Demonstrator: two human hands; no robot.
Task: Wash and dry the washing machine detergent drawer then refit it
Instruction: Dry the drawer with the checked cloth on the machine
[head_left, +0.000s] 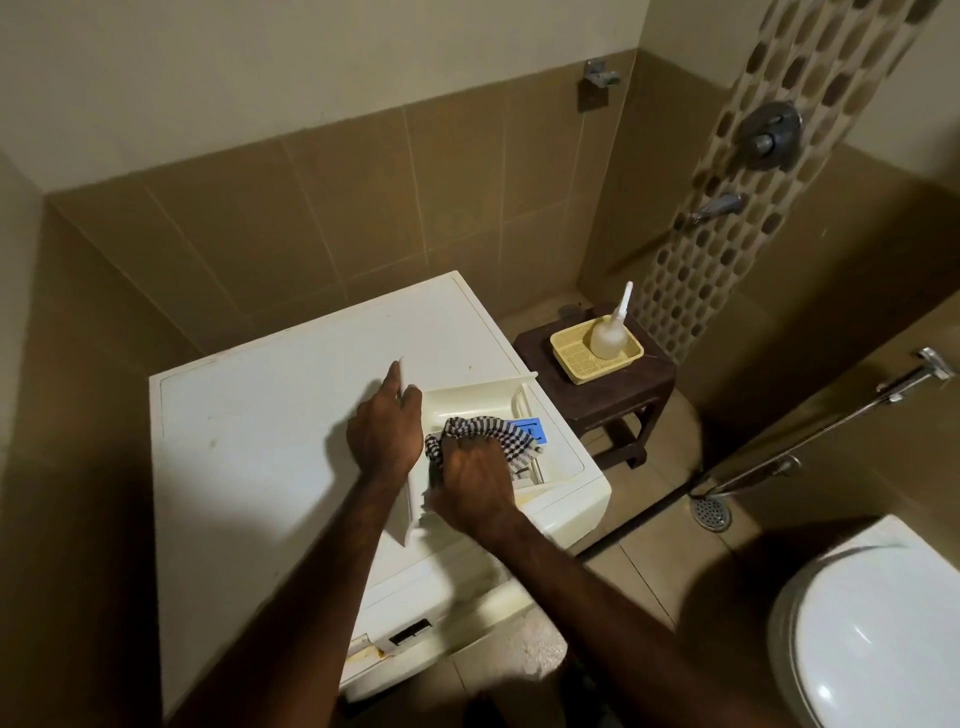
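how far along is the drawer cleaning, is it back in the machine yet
Not refitted: the detergent drawer lies on top of the washing machine, and its slot shows empty on the front. Drying is in hand: the left hand steadies the drawer's front panel while the right hand works a checked cloth inside it. Washing can't be confirmed. Left: finish drying, refit.

Drawer (470, 402) lies on washing machine top (270, 415). Left hand (385, 432) grips its near-left front panel; right hand (475, 480) presses checked cloth (488, 428) inside.

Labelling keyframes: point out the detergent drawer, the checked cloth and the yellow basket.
detergent drawer (470, 397): head view, inner back wall.
checked cloth (485, 427): head view, fold above the knuckles.
yellow basket (569, 349): head view, bare mesh floor.
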